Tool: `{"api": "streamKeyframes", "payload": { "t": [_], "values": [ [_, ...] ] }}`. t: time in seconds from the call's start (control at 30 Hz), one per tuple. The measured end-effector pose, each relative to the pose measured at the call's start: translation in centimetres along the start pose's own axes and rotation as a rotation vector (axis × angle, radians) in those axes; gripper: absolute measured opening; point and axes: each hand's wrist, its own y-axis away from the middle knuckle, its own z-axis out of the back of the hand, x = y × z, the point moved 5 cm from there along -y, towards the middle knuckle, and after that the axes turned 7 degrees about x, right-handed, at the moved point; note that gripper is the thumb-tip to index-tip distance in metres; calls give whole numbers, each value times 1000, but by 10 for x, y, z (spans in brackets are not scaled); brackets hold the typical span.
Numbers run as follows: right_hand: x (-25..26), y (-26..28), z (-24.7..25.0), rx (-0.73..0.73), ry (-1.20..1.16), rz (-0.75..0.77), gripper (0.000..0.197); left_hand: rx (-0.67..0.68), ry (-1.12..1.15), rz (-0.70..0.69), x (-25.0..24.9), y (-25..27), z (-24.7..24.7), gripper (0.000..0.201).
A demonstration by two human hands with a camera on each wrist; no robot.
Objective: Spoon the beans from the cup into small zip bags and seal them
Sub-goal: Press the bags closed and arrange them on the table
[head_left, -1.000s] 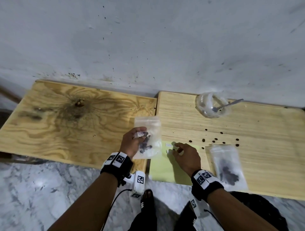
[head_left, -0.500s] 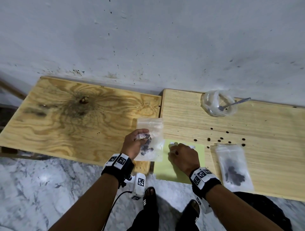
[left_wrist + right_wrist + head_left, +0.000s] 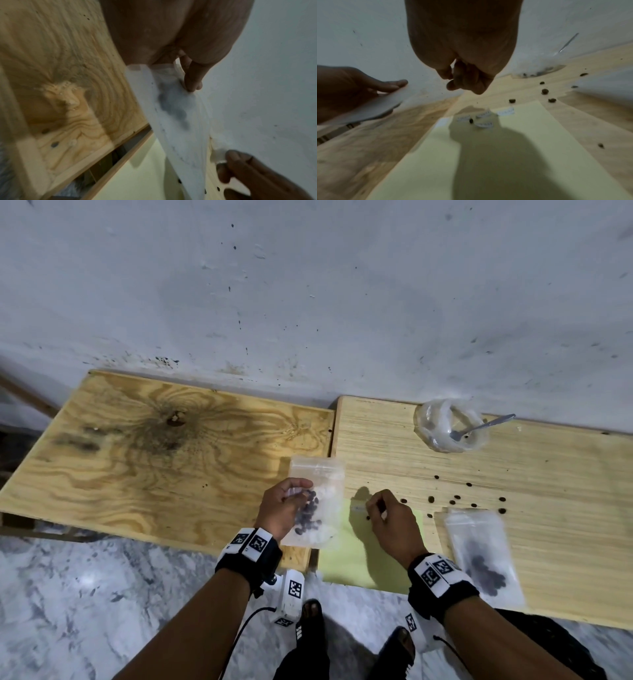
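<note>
My left hand point(image 3: 284, 508) grips a small clear zip bag point(image 3: 322, 484) of dark beans and holds it up over the seam between the two boards. The wrist view shows the same bag point(image 3: 180, 121), blurred, with a finger pressed on it. My right hand point(image 3: 387, 518) hovers over the top of a yellow sheet point(image 3: 359, 563), its fingers curled and pinching a small white label point(image 3: 217, 155). More white labels point(image 3: 505, 112) and one bean point(image 3: 471, 120) lie on the sheet. The clear cup point(image 3: 448, 426) with the spoon point(image 3: 486, 424) in it stands at the back right.
A second bag of beans point(image 3: 479, 556) lies flat to the right of the sheet. Several loose beans point(image 3: 455, 501) are scattered on the light board between it and the cup. The wall runs right behind both boards; the left plywood board point(image 3: 154, 457) is bare.
My right hand has lifted off the labels on the yellow sheet, fingers now pinched together. The left hand keeps holding the bag in about the same place.
</note>
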Motion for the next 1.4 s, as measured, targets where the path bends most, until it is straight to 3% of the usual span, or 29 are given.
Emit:
{"api": "streamKeyframes", "payload": {
  "t": [0.23, 0.37, 0.47, 0.67, 0.97, 1.17, 1.3, 1.4],
  "values": [
    [62, 10, 30, 129, -281, 242, 9, 120, -81, -10, -15, 2, -29, 34],
    [75, 8, 44, 131, -346, 229, 12, 198, -112, -80, -32, 9, -39, 56],
    [77, 7, 52, 61, -405, 182, 3, 225, -111, -139, -40, 13, -44, 65],
    [84, 4, 52, 15, -360, 113, 25, 208, -97, -228, -44, 18, -53, 46],
    [90, 5, 59, -39, -285, 66, 10, 243, -125, -260, -51, 17, -61, 48],
    [90, 8, 65, -105, -334, -13, 26, 257, -74, -270, -51, 14, -65, 41],
    [91, 7, 60, -126, -306, -47, 33, 193, -38, -290, -49, 10, -61, 23],
    [90, 10, 62, -195, -246, -71, 45, 120, -48, -310, -48, 5, -54, 23]
  ]
}}
